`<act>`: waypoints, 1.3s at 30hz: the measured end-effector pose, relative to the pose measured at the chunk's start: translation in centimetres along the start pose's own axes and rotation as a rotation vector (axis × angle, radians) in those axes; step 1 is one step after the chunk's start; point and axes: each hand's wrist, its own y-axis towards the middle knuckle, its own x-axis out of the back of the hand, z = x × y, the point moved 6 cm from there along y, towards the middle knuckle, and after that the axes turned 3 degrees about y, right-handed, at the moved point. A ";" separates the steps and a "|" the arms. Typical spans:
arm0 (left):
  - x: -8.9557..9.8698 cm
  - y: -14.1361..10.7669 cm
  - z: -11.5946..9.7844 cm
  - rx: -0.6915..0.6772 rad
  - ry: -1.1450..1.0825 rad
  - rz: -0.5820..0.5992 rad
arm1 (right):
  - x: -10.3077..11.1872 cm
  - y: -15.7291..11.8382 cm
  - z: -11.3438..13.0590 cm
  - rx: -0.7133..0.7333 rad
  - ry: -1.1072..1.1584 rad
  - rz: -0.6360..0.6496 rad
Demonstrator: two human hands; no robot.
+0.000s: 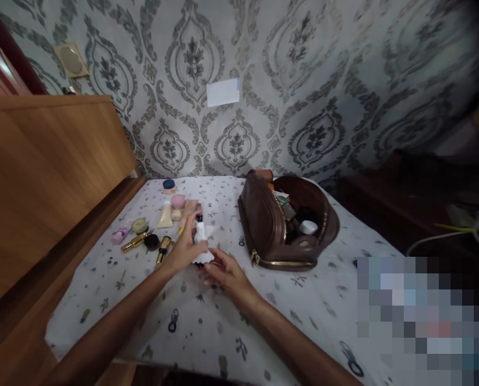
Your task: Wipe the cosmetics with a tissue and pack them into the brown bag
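Observation:
My left hand (183,251) is closed around a small white bottle (200,231) with a black cap, which stands nearly upright over the cloth. Close to the bottle's lower end is my right hand (229,273), its fingers apart and slightly bent. Whether its fingertips touch the white surface there cannot be made out. Left of the bottle lie a cream tube (165,215), a pink makeup sponge (178,201) and a black-and-gold tube (163,250). A flat pinkish box (190,208) is partly hidden behind my left hand.
An open brown leather makeup bag (263,220) stands at the right, with cosmetics inside. Further left are a blue-lidded jar (169,186), a gold tube (134,242), a round black case (151,242) and a green round container (140,225). A wooden panel (54,177) borders the left side.

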 end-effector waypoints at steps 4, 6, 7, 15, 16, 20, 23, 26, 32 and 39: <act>-0.3 -0.6 -0.5 -0.021 0.050 -0.065 | 1.0 0.0 -0.5 0.016 -0.037 -0.069; 0.5 -0.7 -0.8 -0.080 0.159 -0.177 | 1.4 0.0 -0.3 0.031 -0.084 -0.073; 1.0 -0.6 -0.8 -0.109 0.228 -0.221 | 1.5 0.0 -0.2 0.041 -0.118 -0.072; 4.3 -0.2 0.1 -0.247 0.475 -0.164 | 1.6 -0.2 -0.2 -0.123 -0.016 -0.009; 4.3 -0.3 0.2 -0.250 0.466 -0.126 | 1.6 -0.2 -0.4 -0.185 0.043 0.030; 3.8 -0.8 0.3 -0.250 0.398 -0.026 | 1.2 -0.6 -1.2 -0.395 0.240 0.156; 3.6 -0.9 0.4 -0.216 0.296 -0.090 | 0.6 -0.9 -1.6 -0.417 0.237 0.200; 3.8 -0.9 0.8 -0.152 0.239 -0.208 | -0.1 -1.1 -2.1 -0.350 0.095 0.231; 4.1 -0.9 1.4 -0.071 0.175 -0.289 | 0.4 -0.6 -1.3 -0.009 -0.426 0.071; 1.5 -0.9 2.9 0.077 -0.175 -0.256 | 0.6 -1.3 0.8 0.328 -0.939 -0.093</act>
